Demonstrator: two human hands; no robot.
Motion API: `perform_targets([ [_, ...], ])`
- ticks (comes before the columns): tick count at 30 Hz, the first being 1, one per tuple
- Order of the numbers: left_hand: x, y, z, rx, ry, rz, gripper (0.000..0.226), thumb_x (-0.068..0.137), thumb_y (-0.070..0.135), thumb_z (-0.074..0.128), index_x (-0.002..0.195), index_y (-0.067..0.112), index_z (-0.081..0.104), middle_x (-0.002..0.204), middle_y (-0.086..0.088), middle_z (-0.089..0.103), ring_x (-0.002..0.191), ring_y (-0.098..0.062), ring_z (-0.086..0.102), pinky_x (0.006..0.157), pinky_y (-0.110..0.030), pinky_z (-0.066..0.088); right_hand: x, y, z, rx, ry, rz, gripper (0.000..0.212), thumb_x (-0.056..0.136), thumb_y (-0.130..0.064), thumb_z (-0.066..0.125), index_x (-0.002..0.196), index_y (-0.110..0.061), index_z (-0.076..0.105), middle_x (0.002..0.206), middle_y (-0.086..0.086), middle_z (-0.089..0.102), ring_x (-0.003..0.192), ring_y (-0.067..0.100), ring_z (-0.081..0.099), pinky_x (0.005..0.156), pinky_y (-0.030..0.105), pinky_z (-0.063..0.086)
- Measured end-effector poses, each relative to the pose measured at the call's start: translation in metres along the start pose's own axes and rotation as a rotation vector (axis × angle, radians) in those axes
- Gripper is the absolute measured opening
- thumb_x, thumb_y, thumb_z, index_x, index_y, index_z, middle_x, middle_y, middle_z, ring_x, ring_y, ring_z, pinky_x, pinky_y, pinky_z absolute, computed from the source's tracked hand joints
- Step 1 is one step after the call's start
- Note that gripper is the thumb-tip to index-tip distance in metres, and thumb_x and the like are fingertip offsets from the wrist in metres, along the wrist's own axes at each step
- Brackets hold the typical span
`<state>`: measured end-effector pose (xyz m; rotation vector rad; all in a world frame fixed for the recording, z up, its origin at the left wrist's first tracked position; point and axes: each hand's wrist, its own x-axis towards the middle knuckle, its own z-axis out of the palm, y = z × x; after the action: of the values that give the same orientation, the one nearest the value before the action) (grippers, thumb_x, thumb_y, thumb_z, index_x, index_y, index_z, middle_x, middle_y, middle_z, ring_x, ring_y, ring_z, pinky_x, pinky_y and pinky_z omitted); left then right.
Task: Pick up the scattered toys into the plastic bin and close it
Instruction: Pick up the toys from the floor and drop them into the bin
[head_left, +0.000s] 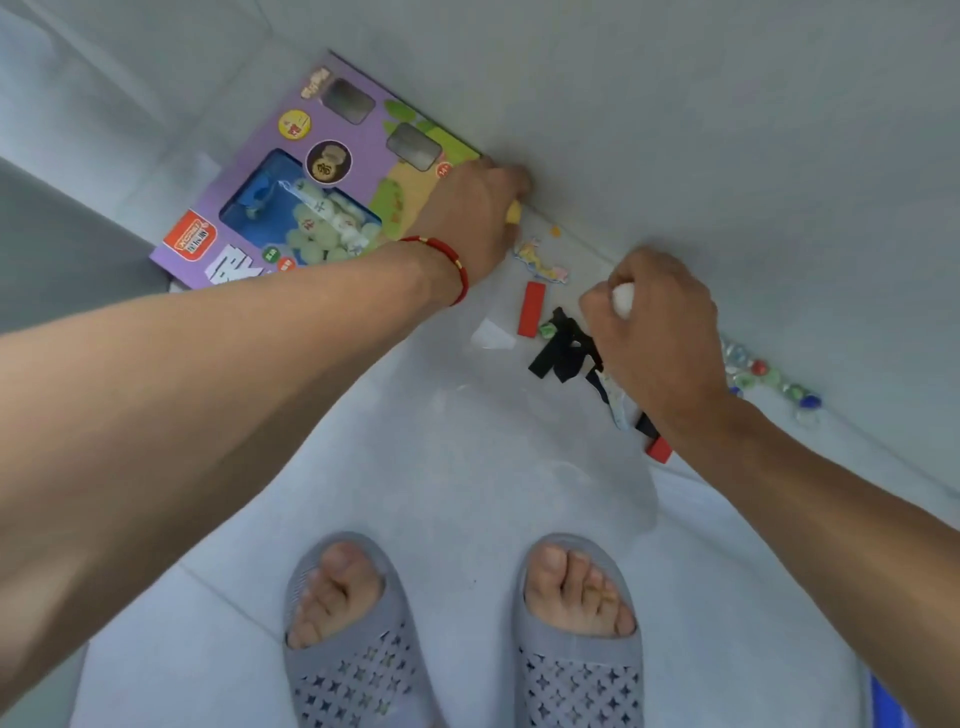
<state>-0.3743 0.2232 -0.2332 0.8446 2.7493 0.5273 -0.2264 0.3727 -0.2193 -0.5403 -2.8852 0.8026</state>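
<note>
— What is underfoot?
— A pale grey tiled floor (467, 519), glossy, with thin grout lines and a soft sheen of even, cool light.
— And ahead?
— A plain grey-white wall (675, 104) meets the floor along a slanting line. At the left edge stands a darker grey surface (62, 249); I cannot tell what it is.
— Anything else?
— A sliver of blue (888, 701) at the lower right.
</note>
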Motion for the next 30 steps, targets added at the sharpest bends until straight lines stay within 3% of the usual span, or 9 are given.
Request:
perform_targets([
  [4, -0.011, 0.000, -0.018, -0.153, 0.153, -0.080, 0.033, 0.081, 0.018, 0.056, 0.113, 0.011, 0.063, 0.110, -0.013, 0.063, 0.098, -0.029, 0.057, 0.075, -0.028, 0.036, 0.016, 0.003, 0.012, -0.095, -0.095, -0.216, 0.018, 0.094, -0.013, 0.056, 0.108, -0.008, 0.066, 0.104, 0.011, 0.063, 0.086, 0.033, 0.063, 0.076, 0.047, 0.053],
  [7, -0.037, -0.010, -0.031, -0.227, 0.253, -0.133, 0.027, 0.080, 0.020, 0.050, 0.101, 0.012, 0.064, 0.107, -0.009, 0.064, 0.097, -0.023, 0.055, 0.075, -0.025, 0.034, 0.032, -0.006, 0.022, -0.292, -0.208, -0.306, 0.029, 0.092, -0.009, 0.057, 0.121, -0.012, 0.060, 0.117, 0.011, 0.057, 0.091, 0.039, 0.062, 0.072, 0.043, 0.053],
  [10, -0.071, -0.017, -0.029, -0.144, 0.211, -0.155, 0.019, 0.083, 0.015, 0.052, 0.096, 0.011, 0.065, 0.098, -0.008, 0.062, 0.087, -0.024, 0.055, 0.071, -0.029, 0.035, 0.041, -0.011, 0.026, -0.394, -0.241, -0.307, 0.026, 0.090, -0.008, 0.064, 0.115, -0.012, 0.060, 0.118, 0.009, 0.053, 0.090, 0.036, 0.061, 0.068, 0.039, 0.047],
  [15, -0.111, -0.018, -0.001, 0.111, 0.031, -0.097, 0.031, 0.093, 0.013, 0.058, 0.122, 0.003, 0.052, 0.109, -0.025, 0.053, 0.086, -0.045, 0.058, 0.072, -0.051, 0.049, 0.045, -0.016, 0.025, -0.399, -0.283, -0.283, 0.024, 0.089, -0.007, 0.068, 0.112, -0.006, 0.060, 0.118, 0.014, 0.055, 0.098, 0.036, 0.061, 0.074, 0.038, 0.047],
  [19, -0.114, -0.019, 0.013, 0.250, 0.026, -0.079, 0.014, 0.087, -0.005, 0.058, 0.100, -0.003, 0.053, 0.093, -0.030, 0.053, 0.074, -0.046, 0.055, 0.060, -0.055, 0.047, 0.035, -0.016, 0.008, -0.165, -0.209, -0.174, 0.012, 0.089, -0.013, 0.064, 0.100, -0.009, 0.064, 0.102, 0.007, 0.066, 0.092, 0.029, 0.063, 0.081, 0.041, 0.051],
  [22, -0.108, -0.020, 0.015, 0.258, 0.034, -0.077, 0.013, 0.078, -0.014, 0.056, 0.087, -0.004, 0.055, 0.084, -0.030, 0.054, 0.067, -0.044, 0.055, 0.055, -0.050, 0.045, 0.016, -0.012, -0.007, 0.140, -0.129, 0.050, 0.019, 0.080, -0.017, 0.073, 0.096, -0.020, 0.065, 0.092, -0.007, 0.069, 0.082, 0.013, 0.065, 0.076, 0.029, 0.056],
  [24, -0.106, -0.018, 0.016, 0.152, 0.070, -0.094, 0.012, 0.079, -0.011, 0.055, 0.088, -0.004, 0.060, 0.085, -0.029, 0.057, 0.070, -0.044, 0.057, 0.059, -0.050, 0.048, 0.006, -0.007, -0.013, 0.383, -0.163, 0.260, 0.033, 0.078, -0.013, 0.074, 0.107, -0.022, 0.061, 0.091, -0.007, 0.071, 0.077, 0.012, 0.070, 0.070, 0.026, 0.059],
  [26, -0.104, -0.010, 0.016, -0.008, 0.087, -0.117, 0.017, 0.084, 0.001, 0.056, 0.097, 0.001, 0.067, 0.094, -0.023, 0.064, 0.083, -0.042, 0.062, 0.070, -0.047, 0.051, 0.000, 0.000, -0.015, 0.563, -0.207, 0.384, 0.034, 0.081, -0.006, 0.070, 0.110, -0.021, 0.063, 0.087, -0.006, 0.071, 0.073, 0.017, 0.075, 0.070, 0.038, 0.063],
  [30, -0.090, 0.011, 0.012, -0.257, -0.001, -0.243, 0.018, 0.090, 0.022, 0.065, 0.105, 0.013, 0.072, 0.104, -0.003, 0.071, 0.093, -0.023, 0.067, 0.084, -0.032, 0.053, -0.009, 0.006, -0.018, 0.337, -0.277, 0.211, 0.022, 0.086, -0.005, 0.063, 0.094, -0.021, 0.077, 0.090, -0.004, 0.071, 0.078, 0.014, 0.071, 0.079, 0.033, 0.060],
])
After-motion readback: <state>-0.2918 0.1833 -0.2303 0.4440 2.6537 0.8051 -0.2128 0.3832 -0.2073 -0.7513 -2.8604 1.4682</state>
